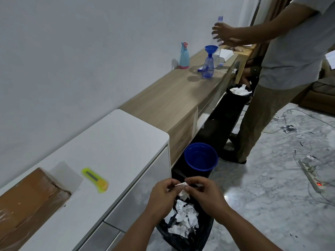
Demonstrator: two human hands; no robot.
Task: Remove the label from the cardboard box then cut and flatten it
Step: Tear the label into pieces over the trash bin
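The brown cardboard box (27,201) lies on the white cabinet top (116,142) at the far left, wrapped in clear tape. A yellow utility knife (95,179) rests on the cabinet to the right of the box. My left hand (162,194) and my right hand (204,193) pinch a small white scrap of label (181,185) between their fingertips. They hover above a black rubbish bag (183,238) that holds several torn white label pieces (184,217).
A blue bucket (200,156) stands on the floor beyond my hands. Another person (282,57) stands at the right by the wooden sideboard (168,98), handling a clear bottle near a blue bottle with a funnel (208,64). A second black bin, cables and a power strip (310,175) are on the marble floor.
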